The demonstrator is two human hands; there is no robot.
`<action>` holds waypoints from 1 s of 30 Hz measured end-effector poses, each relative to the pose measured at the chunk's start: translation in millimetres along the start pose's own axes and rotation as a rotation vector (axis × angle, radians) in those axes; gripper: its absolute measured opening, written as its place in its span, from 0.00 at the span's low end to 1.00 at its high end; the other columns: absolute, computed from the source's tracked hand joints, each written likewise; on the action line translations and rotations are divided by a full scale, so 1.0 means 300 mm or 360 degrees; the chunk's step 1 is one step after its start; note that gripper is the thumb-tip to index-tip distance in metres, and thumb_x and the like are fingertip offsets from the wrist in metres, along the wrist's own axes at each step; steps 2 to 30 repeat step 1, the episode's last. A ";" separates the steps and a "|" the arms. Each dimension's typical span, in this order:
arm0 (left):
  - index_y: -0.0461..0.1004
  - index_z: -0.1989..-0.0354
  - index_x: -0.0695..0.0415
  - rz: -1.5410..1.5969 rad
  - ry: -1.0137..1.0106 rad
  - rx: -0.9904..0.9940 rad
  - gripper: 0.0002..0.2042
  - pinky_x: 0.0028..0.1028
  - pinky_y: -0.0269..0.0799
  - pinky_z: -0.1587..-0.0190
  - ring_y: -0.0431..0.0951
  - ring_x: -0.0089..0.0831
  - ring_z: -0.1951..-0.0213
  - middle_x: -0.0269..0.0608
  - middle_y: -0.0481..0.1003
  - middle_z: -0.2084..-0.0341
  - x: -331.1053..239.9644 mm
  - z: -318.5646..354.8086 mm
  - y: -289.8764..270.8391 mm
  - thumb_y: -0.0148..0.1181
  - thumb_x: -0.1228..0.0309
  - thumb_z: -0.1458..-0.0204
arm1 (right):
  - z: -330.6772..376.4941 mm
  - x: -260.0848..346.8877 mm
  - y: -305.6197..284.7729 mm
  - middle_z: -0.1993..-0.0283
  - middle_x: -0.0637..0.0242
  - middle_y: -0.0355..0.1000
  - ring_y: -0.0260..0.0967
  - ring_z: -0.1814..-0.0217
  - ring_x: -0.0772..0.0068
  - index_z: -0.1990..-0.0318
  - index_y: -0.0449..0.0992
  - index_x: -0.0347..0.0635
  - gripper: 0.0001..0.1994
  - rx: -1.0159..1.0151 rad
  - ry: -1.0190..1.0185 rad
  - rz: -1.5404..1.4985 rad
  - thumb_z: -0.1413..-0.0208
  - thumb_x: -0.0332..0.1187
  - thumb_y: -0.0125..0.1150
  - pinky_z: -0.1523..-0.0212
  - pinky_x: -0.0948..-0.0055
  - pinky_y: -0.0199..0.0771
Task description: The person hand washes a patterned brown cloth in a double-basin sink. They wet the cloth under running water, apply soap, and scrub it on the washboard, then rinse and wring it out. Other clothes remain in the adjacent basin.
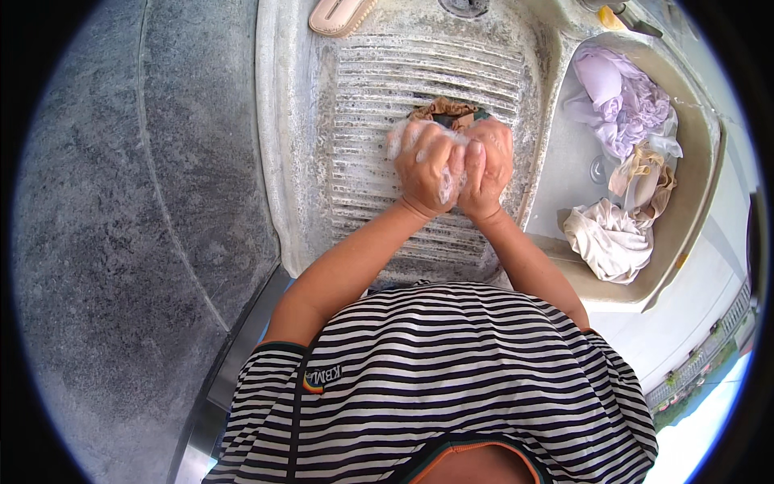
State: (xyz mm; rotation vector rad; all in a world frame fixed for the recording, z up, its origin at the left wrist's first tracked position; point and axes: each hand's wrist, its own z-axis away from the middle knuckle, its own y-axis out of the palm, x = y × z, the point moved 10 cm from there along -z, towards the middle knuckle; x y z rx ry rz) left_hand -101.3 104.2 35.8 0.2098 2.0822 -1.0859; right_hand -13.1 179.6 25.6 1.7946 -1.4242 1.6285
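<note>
While suds cover the knuckles, the left hand (426, 165) and right hand (486, 168) press together, fingers (439, 153) curled around a brown cloth (443, 111) on the ribbed washboard (379, 81); laundry fills the basin (693, 194) to their right.

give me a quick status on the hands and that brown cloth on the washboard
Left hand and right hand both clenched on the soapy brown cloth. Cloth pressed on the ribbed washboard. Nothing in the way; scrub brush lies above.
</note>
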 end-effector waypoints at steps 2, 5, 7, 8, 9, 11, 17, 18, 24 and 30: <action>0.73 0.74 0.52 -0.0012 -0.0042 0.0092 0.12 0.44 0.60 0.53 0.71 0.40 0.59 0.41 0.72 0.69 0.048 -0.078 0.031 0.54 0.60 0.42 | 0.014 -0.001 -0.002 0.60 0.55 0.73 0.67 0.53 0.55 0.65 0.75 0.36 0.12 0.0008 0.0014 -0.0008 0.35 0.35 0.49 0.37 0.53 0.61; 0.73 0.74 0.52 -0.0012 -0.0042 0.0092 0.12 0.44 0.60 0.53 0.71 0.40 0.59 0.41 0.72 0.69 0.048 -0.078 0.031 0.54 0.60 0.42 | 0.014 -0.001 -0.002 0.60 0.55 0.73 0.67 0.53 0.55 0.65 0.75 0.36 0.12 0.0008 0.0014 -0.0008 0.35 0.35 0.49 0.37 0.53 0.61; 0.73 0.74 0.52 -0.0012 -0.0042 0.0092 0.12 0.44 0.60 0.53 0.71 0.40 0.59 0.41 0.72 0.69 0.048 -0.078 0.031 0.54 0.60 0.42 | 0.014 -0.001 -0.002 0.60 0.55 0.73 0.67 0.53 0.55 0.65 0.75 0.36 0.12 0.0008 0.0014 -0.0008 0.35 0.35 0.49 0.37 0.53 0.61; 0.73 0.74 0.52 -0.0012 -0.0042 0.0092 0.12 0.44 0.60 0.53 0.71 0.40 0.59 0.41 0.72 0.69 0.048 -0.078 0.031 0.54 0.60 0.42 | 0.014 -0.001 -0.002 0.60 0.55 0.73 0.67 0.53 0.55 0.65 0.75 0.36 0.12 0.0008 0.0014 -0.0008 0.35 0.35 0.49 0.37 0.53 0.61; 0.73 0.74 0.52 -0.0012 -0.0042 0.0092 0.12 0.44 0.60 0.53 0.71 0.40 0.59 0.41 0.72 0.69 0.048 -0.078 0.031 0.54 0.60 0.42 | 0.014 -0.001 -0.002 0.60 0.55 0.73 0.67 0.53 0.55 0.65 0.75 0.36 0.12 0.0008 0.0014 -0.0008 0.35 0.35 0.49 0.37 0.53 0.61; 0.73 0.74 0.52 -0.0012 -0.0042 0.0092 0.12 0.44 0.60 0.53 0.71 0.40 0.59 0.41 0.72 0.69 0.048 -0.078 0.031 0.54 0.60 0.42 | 0.014 -0.001 -0.002 0.60 0.55 0.73 0.67 0.53 0.55 0.65 0.75 0.36 0.12 0.0008 0.0014 -0.0008 0.35 0.35 0.49 0.37 0.53 0.61; 0.73 0.74 0.52 -0.0012 -0.0042 0.0092 0.12 0.44 0.60 0.53 0.71 0.40 0.59 0.41 0.72 0.69 0.048 -0.078 0.031 0.54 0.60 0.42 | 0.014 -0.001 -0.002 0.60 0.55 0.73 0.67 0.53 0.55 0.65 0.75 0.36 0.12 0.0008 0.0014 -0.0008 0.35 0.35 0.49 0.37 0.53 0.61; 0.73 0.74 0.52 -0.0012 -0.0042 0.0092 0.12 0.44 0.60 0.53 0.71 0.40 0.59 0.41 0.72 0.69 0.048 -0.078 0.031 0.54 0.60 0.42 | 0.014 -0.001 -0.002 0.60 0.55 0.73 0.67 0.53 0.55 0.65 0.75 0.36 0.12 0.0008 0.0014 -0.0008 0.35 0.35 0.49 0.37 0.53 0.61; 0.73 0.74 0.52 -0.0012 -0.0042 0.0092 0.12 0.44 0.60 0.53 0.71 0.40 0.59 0.41 0.72 0.69 0.048 -0.078 0.031 0.54 0.60 0.42 | 0.014 -0.001 -0.002 0.60 0.55 0.73 0.67 0.53 0.55 0.65 0.75 0.36 0.12 0.0008 0.0014 -0.0008 0.35 0.35 0.49 0.37 0.53 0.61; 0.73 0.74 0.52 -0.0012 -0.0042 0.0092 0.12 0.44 0.60 0.53 0.71 0.40 0.59 0.41 0.72 0.69 0.048 -0.078 0.031 0.54 0.60 0.42 | 0.014 -0.001 -0.002 0.60 0.55 0.73 0.67 0.53 0.55 0.65 0.75 0.36 0.12 0.0008 0.0014 -0.0008 0.35 0.35 0.49 0.37 0.53 0.61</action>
